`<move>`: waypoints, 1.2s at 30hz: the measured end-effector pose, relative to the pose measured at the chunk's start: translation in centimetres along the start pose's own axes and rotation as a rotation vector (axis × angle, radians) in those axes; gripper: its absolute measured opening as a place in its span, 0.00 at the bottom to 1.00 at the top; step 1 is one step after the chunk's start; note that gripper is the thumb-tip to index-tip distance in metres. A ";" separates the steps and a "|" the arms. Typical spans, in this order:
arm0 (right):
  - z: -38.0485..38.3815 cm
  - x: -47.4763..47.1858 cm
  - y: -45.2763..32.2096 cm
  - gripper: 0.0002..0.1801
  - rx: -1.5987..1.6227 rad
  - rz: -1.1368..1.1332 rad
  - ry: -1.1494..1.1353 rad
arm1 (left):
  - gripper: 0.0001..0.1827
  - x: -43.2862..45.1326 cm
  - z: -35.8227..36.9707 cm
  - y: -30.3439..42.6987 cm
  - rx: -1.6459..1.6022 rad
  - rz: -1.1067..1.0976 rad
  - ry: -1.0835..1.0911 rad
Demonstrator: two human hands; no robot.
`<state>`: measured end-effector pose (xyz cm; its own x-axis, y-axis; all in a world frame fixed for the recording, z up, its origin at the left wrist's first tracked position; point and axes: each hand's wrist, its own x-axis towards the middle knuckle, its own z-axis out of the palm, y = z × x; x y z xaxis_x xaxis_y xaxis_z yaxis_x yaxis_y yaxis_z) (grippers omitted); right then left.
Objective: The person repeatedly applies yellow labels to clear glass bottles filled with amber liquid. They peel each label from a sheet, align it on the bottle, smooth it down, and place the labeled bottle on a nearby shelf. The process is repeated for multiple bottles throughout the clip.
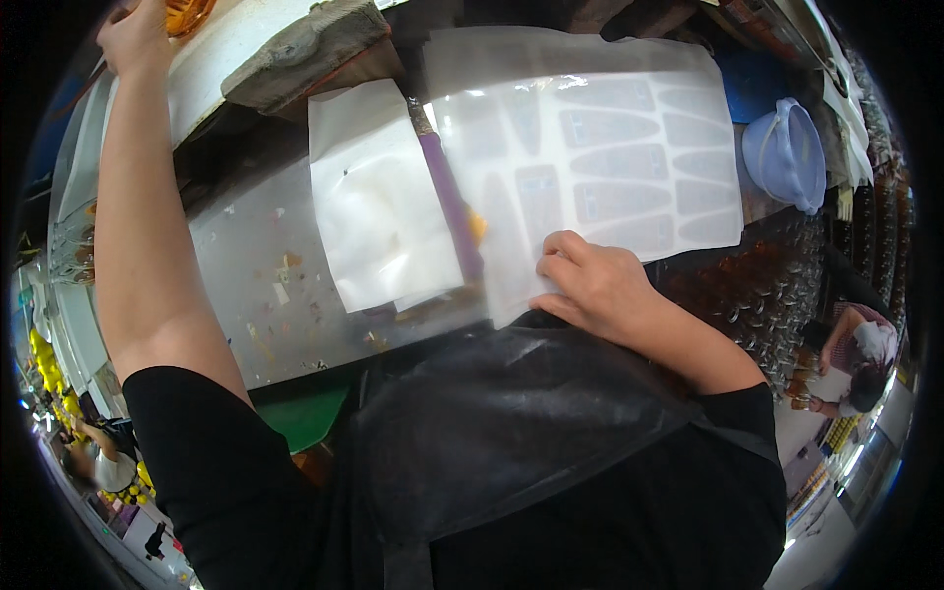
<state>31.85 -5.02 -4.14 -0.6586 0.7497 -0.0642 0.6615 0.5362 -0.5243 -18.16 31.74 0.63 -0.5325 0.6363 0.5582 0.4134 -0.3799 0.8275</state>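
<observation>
My right hand, its fingers curled, rests at the near edge of a translucent sheet that covers a large sheet of tapered decals. Whether the fingers pinch the sheet is unclear. My left hand reaches to the upper left, beside an amber glass item; the picture's edge cuts it off, so its grip cannot be told. Between my arms lies a blank white paper sheet on the grey worktop. A purple strip and a small yellow piece show between the paper and the decal sheet.
A light blue plastic bucket stands right of the decals. Rows of glassware fill the area at the right. A thick, worn grey block lies at the back left. Other people are at the far right and far left.
</observation>
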 end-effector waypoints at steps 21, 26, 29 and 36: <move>1.3 -1.1 -1.8 0.04 -0.467 -0.358 0.028 | 0.21 -8.2 -5.8 10.0 -0.340 -0.023 0.139; 2.3 -1.4 -2.2 0.03 -0.614 -0.402 0.117 | 0.24 -14.5 -8.8 16.1 -0.210 -0.067 -0.113; 3.3 -1.0 -2.0 0.07 -0.638 -0.413 0.220 | 0.28 -18.8 -9.0 18.1 -0.253 -0.099 -0.261; 3.2 -0.4 -0.8 0.07 -0.402 -0.279 0.131 | 0.37 -28.0 -8.1 20.6 -0.249 -0.409 -0.466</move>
<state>30.46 -7.03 -6.43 -0.7967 0.5849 0.1523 0.5691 0.8108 -0.1364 -0.71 0.69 2.58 -0.2119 0.9644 0.1585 0.0334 -0.1549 0.9874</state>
